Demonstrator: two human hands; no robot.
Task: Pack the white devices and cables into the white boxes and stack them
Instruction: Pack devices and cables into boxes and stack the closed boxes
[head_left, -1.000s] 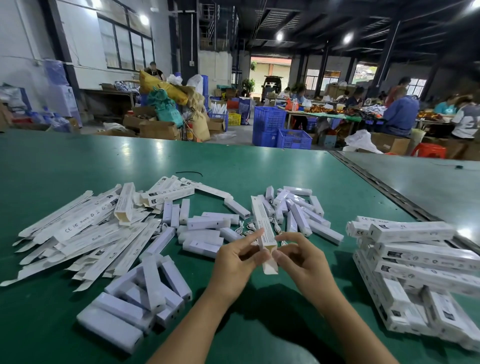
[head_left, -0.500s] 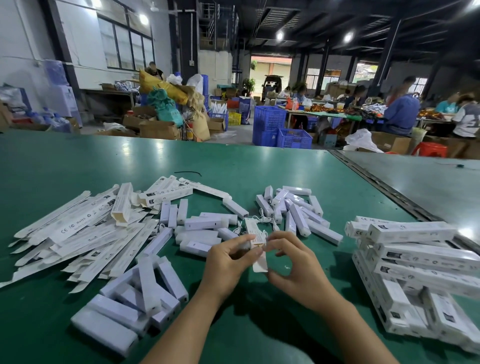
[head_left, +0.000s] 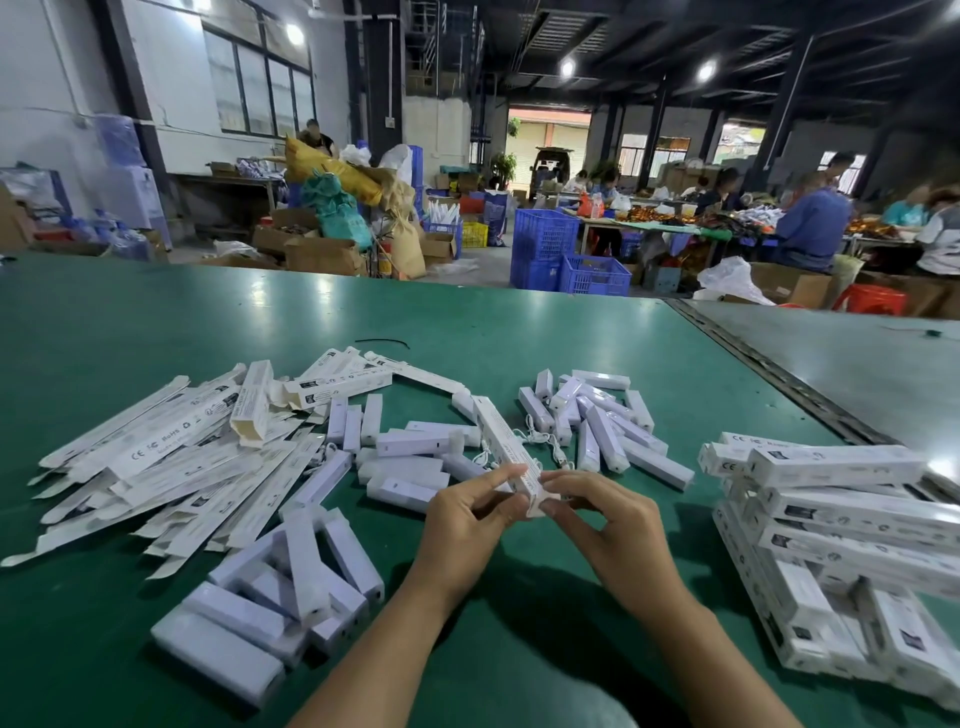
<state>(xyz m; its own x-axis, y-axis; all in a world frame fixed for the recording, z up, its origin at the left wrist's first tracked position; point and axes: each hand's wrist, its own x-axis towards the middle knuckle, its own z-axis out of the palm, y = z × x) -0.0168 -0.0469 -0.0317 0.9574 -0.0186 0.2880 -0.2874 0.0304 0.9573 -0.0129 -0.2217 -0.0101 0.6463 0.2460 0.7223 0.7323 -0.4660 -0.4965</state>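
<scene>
White boxes (head_left: 166, 439): CE, FC, RoHS

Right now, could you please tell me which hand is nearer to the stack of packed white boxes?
Right. The right hand is left of the stack; the left hand is farther left, beyond the held box.

This is a packing workshop in a large industrial hall. A wide green table (head_left: 156, 322) carries heaps of flat white cartons (head_left: 171, 457) on its left side and filled white boxes (head_left: 841, 509) stacked at its right edge. Beyond its far edge stand blue plastic crates (head_left: 545, 244), cardboard boxes (head_left: 322, 254) and stuffed sacks (head_left: 337, 176). Workers (head_left: 810, 223) sit at a second table (head_left: 649, 224) under a dark steel roof with lamps (head_left: 567, 67).
</scene>
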